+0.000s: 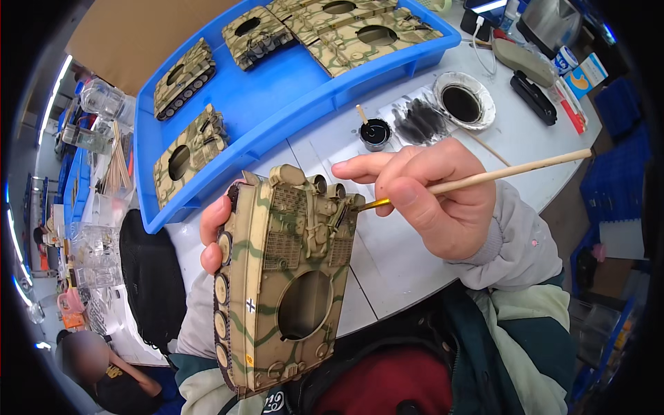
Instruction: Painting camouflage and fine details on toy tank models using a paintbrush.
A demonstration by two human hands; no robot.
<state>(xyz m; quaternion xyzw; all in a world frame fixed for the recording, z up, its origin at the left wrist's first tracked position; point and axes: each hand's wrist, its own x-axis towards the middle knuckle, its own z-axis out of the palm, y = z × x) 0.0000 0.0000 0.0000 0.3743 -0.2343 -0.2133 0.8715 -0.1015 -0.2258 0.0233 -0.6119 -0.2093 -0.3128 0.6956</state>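
White table [401,256]; blue tray [277,97], perhaps five hulls. Left hand [214,238] grips tank hull [283,277]; right hand [429,200] pinches brush [505,173].

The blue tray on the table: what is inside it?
The blue tray holds camouflage-painted model tank hulls, most showing a round turret hole. Bare blue floor shows between them. The tray's far end is cut off, so the full count is unclear.

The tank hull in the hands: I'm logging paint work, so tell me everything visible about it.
The tank hull is a turretless model, looks like plastic, tan with green camouflage stripes. It has a large round turret opening, mesh grilles on the rear deck, a row of road wheels along one side and a small cross marking. It is held tilted above the table's edge. The left hand grips its wheel side; the brush in the right hand has its tip at the rear deck fittings.
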